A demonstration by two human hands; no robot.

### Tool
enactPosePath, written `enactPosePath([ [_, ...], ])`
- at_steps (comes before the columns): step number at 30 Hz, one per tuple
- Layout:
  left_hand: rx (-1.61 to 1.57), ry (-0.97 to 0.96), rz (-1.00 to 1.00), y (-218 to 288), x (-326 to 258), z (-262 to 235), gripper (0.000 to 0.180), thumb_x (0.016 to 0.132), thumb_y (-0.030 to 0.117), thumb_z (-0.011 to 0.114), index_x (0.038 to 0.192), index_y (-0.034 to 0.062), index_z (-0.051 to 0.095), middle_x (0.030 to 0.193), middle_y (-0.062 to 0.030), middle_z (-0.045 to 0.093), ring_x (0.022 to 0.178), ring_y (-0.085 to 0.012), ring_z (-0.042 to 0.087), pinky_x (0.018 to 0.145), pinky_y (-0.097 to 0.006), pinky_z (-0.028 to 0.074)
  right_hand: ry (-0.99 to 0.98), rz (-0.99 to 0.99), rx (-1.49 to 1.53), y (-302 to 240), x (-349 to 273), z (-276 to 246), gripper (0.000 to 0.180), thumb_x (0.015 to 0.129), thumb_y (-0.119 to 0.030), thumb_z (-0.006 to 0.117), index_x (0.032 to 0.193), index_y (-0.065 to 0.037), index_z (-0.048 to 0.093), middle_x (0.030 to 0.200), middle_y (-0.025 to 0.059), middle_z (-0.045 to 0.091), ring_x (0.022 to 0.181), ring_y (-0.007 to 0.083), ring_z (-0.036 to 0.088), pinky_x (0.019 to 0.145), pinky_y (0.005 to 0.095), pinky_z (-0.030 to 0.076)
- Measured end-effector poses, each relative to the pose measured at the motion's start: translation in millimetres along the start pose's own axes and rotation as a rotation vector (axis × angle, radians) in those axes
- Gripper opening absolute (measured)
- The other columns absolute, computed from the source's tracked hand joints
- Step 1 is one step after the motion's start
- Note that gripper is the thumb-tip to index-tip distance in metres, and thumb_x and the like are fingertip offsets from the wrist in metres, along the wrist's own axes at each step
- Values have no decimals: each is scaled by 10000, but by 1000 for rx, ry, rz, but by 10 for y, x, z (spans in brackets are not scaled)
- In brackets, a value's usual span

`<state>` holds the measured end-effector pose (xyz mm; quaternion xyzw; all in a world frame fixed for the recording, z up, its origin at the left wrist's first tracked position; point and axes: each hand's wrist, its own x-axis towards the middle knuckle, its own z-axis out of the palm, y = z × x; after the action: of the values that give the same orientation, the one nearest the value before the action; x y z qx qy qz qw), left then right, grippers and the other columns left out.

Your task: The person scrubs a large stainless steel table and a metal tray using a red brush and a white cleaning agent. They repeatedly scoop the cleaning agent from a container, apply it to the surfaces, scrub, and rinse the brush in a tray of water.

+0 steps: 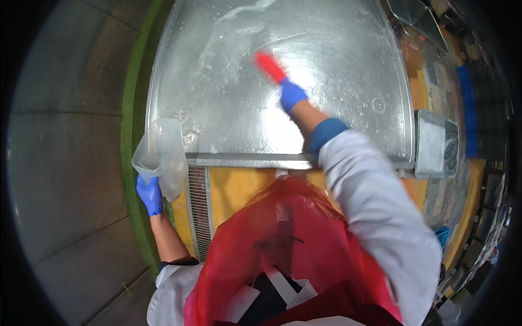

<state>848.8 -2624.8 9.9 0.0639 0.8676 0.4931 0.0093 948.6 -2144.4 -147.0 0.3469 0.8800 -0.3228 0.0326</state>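
Observation:
My right hand [293, 95], in a blue glove, is closed round the near end of a red scrubbing brush [269, 66]. The brush lies over the middle of a wet stainless steel table [337, 60] and is blurred a little. At the table's near left corner, my left hand [149, 194], also gloved in blue, grips a translucent plastic pitcher [163, 144]. The pitcher is tilted, and its inside looks wet. Water and streaks of suds spread over the steel top.
A raised rim [250, 160] runs along the table's near edge. On the right stands a clear plastic bin [436, 144], with a metal container [418, 22] beyond it. A slotted floor drain [199, 212] crosses the yellow floor [234, 187]. Grey wall panels [65, 163] stand on the left.

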Motion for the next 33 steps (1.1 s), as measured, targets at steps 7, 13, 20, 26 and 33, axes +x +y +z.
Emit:
enactPosePath([
  [7,-17,45,23,231,-83,-202,381,798,74,639,1147,-66,578,1068,-98,638,934,-157,585,833,-295,466,101,-1,279,-287,476,-17,389,922,-272,409,1167,-33,595,1066,203,651,1019,351,623,870,422,491],
  [13,-40,230,-89,-59,-683,-896,395,784,101,682,1139,-45,591,1043,-74,636,924,-156,586,821,-300,475,302,337,15,1735,1775,-1615,408,784,-95,634,1186,-50,579,1038,212,652,987,331,634,846,398,490],
  [20,-112,265,-174,-99,-600,-730,357,801,64,598,1142,-44,588,1047,-80,633,930,-158,588,823,-291,467,-44,-235,-15,-1356,459,1238,393,967,-256,308,1157,-44,579,1055,237,635,959,374,627,860,451,481],
  [26,-42,281,-198,118,-958,-866,375,794,77,622,1149,-40,589,1065,-85,632,941,-157,586,828,-296,468,52,-331,-5,-1061,414,792,319,949,-221,369,1106,-94,615,1037,229,636,994,374,613,855,448,478],
  [33,-74,390,-174,302,-1685,-1093,409,782,78,635,1169,-43,580,1080,-82,631,956,-164,584,852,-297,463,149,628,852,821,1540,-1314,381,959,-335,415,1033,-18,612,851,166,614,823,259,603,720,412,482],
])
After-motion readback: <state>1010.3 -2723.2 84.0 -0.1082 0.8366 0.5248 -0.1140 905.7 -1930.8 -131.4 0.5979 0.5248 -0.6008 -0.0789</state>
